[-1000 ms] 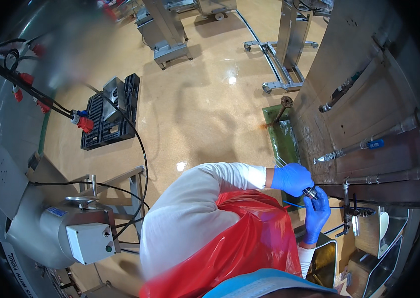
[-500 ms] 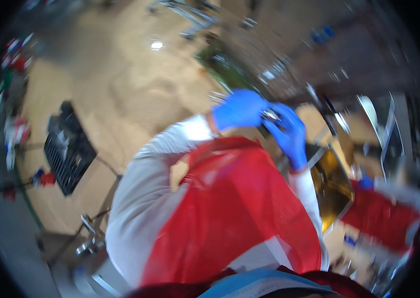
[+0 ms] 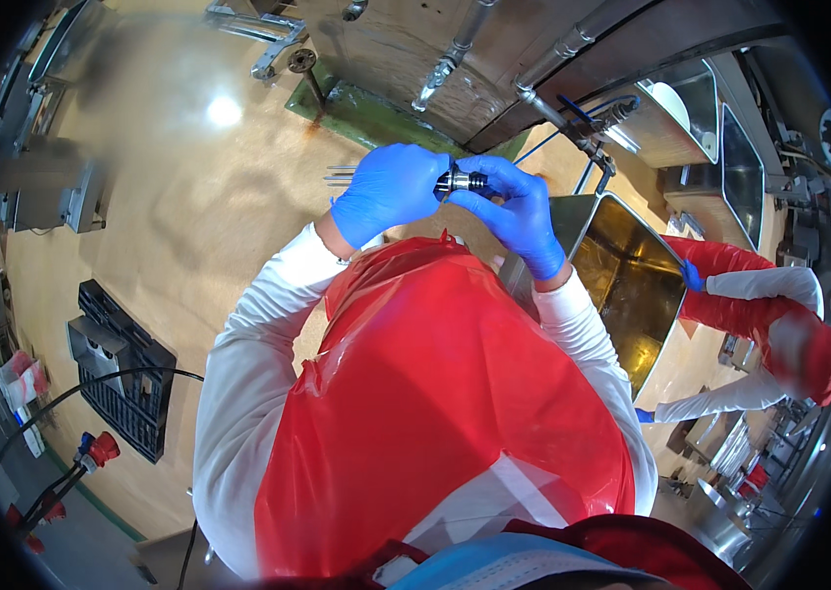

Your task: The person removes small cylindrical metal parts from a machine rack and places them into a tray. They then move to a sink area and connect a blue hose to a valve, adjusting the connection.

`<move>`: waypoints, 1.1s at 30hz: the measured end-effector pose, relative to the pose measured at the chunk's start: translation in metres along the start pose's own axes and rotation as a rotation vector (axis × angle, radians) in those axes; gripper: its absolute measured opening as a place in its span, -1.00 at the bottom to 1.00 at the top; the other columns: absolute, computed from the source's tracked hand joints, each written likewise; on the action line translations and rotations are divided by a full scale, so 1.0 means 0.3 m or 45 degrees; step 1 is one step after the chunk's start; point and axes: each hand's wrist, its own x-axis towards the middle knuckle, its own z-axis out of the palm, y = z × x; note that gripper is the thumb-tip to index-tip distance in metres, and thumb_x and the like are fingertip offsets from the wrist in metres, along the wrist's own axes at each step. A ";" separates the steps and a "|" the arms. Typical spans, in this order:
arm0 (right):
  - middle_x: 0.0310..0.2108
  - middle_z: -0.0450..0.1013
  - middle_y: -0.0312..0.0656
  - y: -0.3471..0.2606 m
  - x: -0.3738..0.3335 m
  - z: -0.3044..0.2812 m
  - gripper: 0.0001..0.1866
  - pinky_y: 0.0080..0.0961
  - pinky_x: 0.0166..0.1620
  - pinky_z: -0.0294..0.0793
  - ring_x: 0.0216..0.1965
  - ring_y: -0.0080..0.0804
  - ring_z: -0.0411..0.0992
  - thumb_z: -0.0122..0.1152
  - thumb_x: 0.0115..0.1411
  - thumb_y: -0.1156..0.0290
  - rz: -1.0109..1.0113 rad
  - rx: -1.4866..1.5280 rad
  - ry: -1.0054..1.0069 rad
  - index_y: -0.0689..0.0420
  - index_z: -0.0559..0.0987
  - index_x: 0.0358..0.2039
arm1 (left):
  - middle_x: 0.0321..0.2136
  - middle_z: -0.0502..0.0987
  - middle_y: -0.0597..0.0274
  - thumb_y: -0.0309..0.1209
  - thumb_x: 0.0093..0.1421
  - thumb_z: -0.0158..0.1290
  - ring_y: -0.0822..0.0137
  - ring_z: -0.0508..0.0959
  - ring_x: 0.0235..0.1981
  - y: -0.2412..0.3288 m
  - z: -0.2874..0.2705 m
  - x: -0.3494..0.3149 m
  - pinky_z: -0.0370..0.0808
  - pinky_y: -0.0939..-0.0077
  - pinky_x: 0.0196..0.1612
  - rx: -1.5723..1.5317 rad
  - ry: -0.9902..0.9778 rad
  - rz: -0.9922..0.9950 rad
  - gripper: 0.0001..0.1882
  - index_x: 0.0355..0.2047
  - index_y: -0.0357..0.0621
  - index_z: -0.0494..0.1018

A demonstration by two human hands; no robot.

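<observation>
In blue gloves, my left hand (image 3: 394, 187) and my right hand (image 3: 519, 206) meet in front of my red apron. Between them is a short cylindrical fitting (image 3: 462, 181) with silver and black rings. The left fist is wrapped round its left part. Right thumb and fingers pinch its black end. Several thin metal prongs (image 3: 341, 175) stick out past the left hand's far side; whether they join the fitting is hidden by the glove.
A deep metal tub (image 3: 622, 285) stands at my right, with a co-worker (image 3: 779, 324) in red and white beside it. Steel pipes (image 3: 455, 54) and a green plinth (image 3: 366, 113) lie ahead. A black plastic pallet (image 3: 125, 364) sits on the floor at left, near cables with red plugs (image 3: 101, 449).
The view has turned and sharpened. Both hands appear further left and higher, still together at the fitting. The co-worker now shows closer to the tub.
</observation>
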 end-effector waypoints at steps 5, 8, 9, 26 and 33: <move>-0.03 0.65 -0.14 -0.021 0.017 0.000 -0.61 -0.48 0.01 0.68 -0.04 -0.46 0.63 0.47 0.20 0.58 -0.207 -0.118 -0.023 0.27 0.66 0.06 | -0.40 0.65 -0.02 -0.27 0.14 0.24 -0.13 0.67 -0.35 -0.019 0.021 -0.001 0.59 -0.03 -0.27 -0.008 0.022 0.008 -0.77 -0.19 0.01 0.61; -0.08 0.67 -0.15 -0.022 0.016 0.041 -0.65 -0.47 0.02 0.65 -0.05 -0.44 0.62 0.42 0.26 0.58 0.016 -0.062 -0.029 0.28 0.66 0.06 | -0.36 0.68 0.02 -0.27 0.14 0.23 -0.12 0.68 -0.33 -0.030 0.001 -0.038 0.61 0.00 -0.25 -0.163 0.027 -0.015 -0.74 -0.15 0.05 0.64; -0.11 0.68 -0.15 0.001 0.041 0.069 -0.66 -0.47 0.03 0.63 -0.06 -0.43 0.61 0.40 0.27 0.58 0.068 -0.025 -0.056 0.29 0.66 0.06 | -0.34 0.69 0.03 -0.27 0.14 0.22 -0.12 0.69 -0.32 -0.030 -0.060 -0.043 0.61 0.02 -0.24 -0.271 0.024 0.000 -0.74 -0.14 0.05 0.66; -0.06 0.62 -0.14 0.063 0.011 0.049 -0.68 -0.44 0.03 0.59 -0.06 -0.48 0.54 0.33 0.34 0.57 0.025 -0.174 -0.002 0.36 0.63 0.08 | -0.49 0.68 0.03 -0.26 0.01 0.23 -0.08 0.71 -0.37 -0.014 -0.041 -0.053 0.64 0.00 -0.33 0.078 0.000 0.049 -0.82 -0.39 -0.02 0.69; 0.04 0.61 0.02 -0.038 0.065 0.092 -0.55 -0.26 0.16 0.55 0.08 -0.04 0.59 0.45 0.17 0.51 -0.270 -0.324 -0.071 0.20 0.65 0.10 | -0.41 0.66 -0.09 -0.32 0.11 0.18 -0.17 0.68 -0.31 -0.050 -0.036 -0.066 0.62 -0.05 -0.23 -0.085 0.121 -0.115 -0.79 -0.26 -0.07 0.64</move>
